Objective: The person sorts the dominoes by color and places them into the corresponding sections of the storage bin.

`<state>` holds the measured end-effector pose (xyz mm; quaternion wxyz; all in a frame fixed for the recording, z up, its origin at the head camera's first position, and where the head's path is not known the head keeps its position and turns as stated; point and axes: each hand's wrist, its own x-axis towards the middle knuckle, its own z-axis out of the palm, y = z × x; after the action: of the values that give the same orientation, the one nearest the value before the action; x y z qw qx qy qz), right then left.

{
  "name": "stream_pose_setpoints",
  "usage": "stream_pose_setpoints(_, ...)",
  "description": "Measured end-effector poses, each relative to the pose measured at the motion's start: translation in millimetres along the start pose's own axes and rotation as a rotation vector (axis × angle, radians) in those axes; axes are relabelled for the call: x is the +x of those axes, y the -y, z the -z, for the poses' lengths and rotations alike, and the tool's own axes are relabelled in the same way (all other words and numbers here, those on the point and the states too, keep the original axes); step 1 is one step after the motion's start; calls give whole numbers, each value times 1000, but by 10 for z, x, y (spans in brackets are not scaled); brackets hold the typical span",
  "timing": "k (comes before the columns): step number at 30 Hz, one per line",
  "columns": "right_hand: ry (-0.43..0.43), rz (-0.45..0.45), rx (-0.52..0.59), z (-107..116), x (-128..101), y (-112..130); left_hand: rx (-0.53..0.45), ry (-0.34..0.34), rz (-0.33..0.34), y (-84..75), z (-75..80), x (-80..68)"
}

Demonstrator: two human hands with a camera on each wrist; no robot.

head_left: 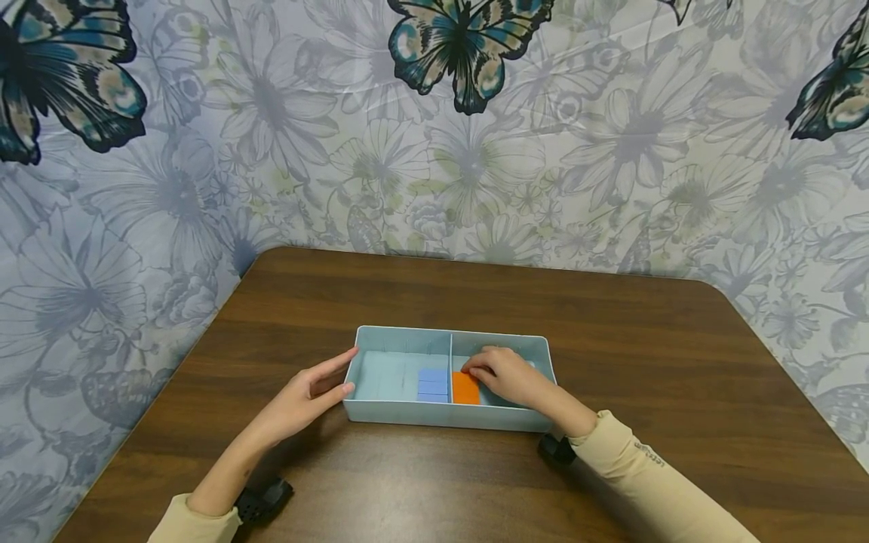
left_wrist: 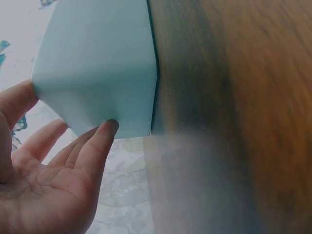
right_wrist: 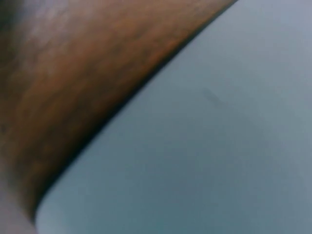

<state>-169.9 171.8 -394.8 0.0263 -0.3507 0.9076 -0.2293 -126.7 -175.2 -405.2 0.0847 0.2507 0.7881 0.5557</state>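
A pale blue two-compartment box (head_left: 400, 412) sits on the table. Its left compartment holds several flat blue blocks (head_left: 432, 386) lined up against the divider (head_left: 451, 366). An orange block (head_left: 465, 388) lies in the right compartment, close to the divider. My right hand (head_left: 505, 375) reaches into that compartment, its curled fingers pinching the orange block at its far edge; the fingertips are partly hidden. With fairly straight fingers, my left hand (head_left: 308, 400) touches the box's left end. The left wrist view shows the fingertips (left_wrist: 108, 127) against the outer wall.
The brown wooden table (head_left: 421, 475) surrounds the box on all sides. Behind it hangs a floral cloth (head_left: 475, 166) with butterflies. Close up, the box's wall (right_wrist: 185, 161) fills most of the right wrist view. Dark wrist devices (head_left: 265, 500) are worn on both arms.
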Motion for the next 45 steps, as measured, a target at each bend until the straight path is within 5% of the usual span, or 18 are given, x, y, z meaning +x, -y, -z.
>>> stream_pose_setpoints(15, 18, -68, 31, 159, -130, 68, -63, 10, -4, 35, -12, 8)
stream_pose_setpoints(29, -283, 13, 81, 537, -896, 106, -71, 18, -17, 50, -17, 23)
stream_pose_setpoints(33, -321, -30, 48, 566, -1165, 15, -54, 13, -22, 66, -5, 21)
stream_pose_setpoints(39, -239, -224, -21, 607, -1511, -183, 89, -33, 8, 57, 53, -72)
stream_pose_setpoints(45, -132, -375, -79, 767, -1878, -421, 348, -97, 53, 28, 331, -263)
